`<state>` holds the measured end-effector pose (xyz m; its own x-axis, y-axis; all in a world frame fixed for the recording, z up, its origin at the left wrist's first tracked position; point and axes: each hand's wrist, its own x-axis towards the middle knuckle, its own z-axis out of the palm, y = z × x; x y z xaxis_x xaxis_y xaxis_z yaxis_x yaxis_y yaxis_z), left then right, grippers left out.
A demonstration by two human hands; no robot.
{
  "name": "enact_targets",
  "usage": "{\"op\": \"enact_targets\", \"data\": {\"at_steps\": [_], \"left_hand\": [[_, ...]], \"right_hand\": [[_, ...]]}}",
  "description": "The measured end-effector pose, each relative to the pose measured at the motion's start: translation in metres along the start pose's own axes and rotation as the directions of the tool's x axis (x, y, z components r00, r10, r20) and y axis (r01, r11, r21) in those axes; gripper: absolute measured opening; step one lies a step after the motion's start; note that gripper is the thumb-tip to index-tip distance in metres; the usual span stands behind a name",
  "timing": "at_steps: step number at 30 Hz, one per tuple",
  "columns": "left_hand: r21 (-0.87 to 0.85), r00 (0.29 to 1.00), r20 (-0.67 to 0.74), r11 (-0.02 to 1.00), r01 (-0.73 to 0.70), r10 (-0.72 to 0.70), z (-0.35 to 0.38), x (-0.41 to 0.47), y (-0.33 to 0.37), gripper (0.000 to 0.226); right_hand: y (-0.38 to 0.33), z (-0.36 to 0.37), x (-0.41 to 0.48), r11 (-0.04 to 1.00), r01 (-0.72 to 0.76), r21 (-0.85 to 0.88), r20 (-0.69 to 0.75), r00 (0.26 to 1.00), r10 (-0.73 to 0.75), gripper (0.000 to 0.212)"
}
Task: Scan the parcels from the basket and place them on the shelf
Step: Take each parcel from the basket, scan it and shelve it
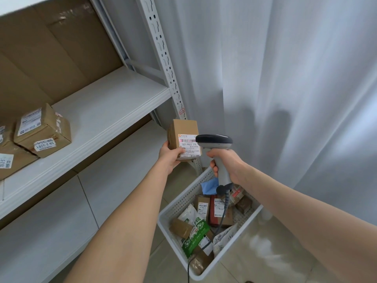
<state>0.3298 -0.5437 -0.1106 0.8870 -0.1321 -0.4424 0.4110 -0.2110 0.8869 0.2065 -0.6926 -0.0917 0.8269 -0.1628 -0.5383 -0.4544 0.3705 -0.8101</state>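
1. The white perforated plastic basket (177,203) on the tiled floor holds small brown cardboard boxes, a dark red box, a glossy green-and-white printed mailer (195,236), crinkled white poly bags and a blue pouch.
2. The left hand (170,155) holds a small upright cardboard parcel (183,131) above the basket's far end, with the thumb across its labelled front and the fingers round its side.
3. The right hand (226,162) has its fingers curled tight round the grey handle of the barcode scanner (214,140). The scanner's dark head is just beside the parcel's white label, and a red glow falls on the barcode.
4. The white metal shelf (106,111) carries taped, labelled cardboard boxes (43,132) at its left.
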Motion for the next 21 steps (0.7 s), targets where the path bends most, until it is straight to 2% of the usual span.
{"op": "enact_targets", "data": {"at_steps": [6, 21], "left_hand": [[0.004, 1.0, 0.002, 1.0, -0.006, 0.006, -0.001, -0.006, 0.002, 0.06], [-0.007, 1.0, 0.011, 1.0, -0.01, 0.01, 0.0, -0.013, 0.004, 0.059]], "right_hand": [[-0.001, 0.001, -0.004, 1.0, -0.004, -0.03, 0.003, 1.0, 0.005, 0.01], [-0.003, 0.001, -0.018, 1.0, -0.01, 0.018, -0.004, 1.0, 0.01, 0.008]]}}
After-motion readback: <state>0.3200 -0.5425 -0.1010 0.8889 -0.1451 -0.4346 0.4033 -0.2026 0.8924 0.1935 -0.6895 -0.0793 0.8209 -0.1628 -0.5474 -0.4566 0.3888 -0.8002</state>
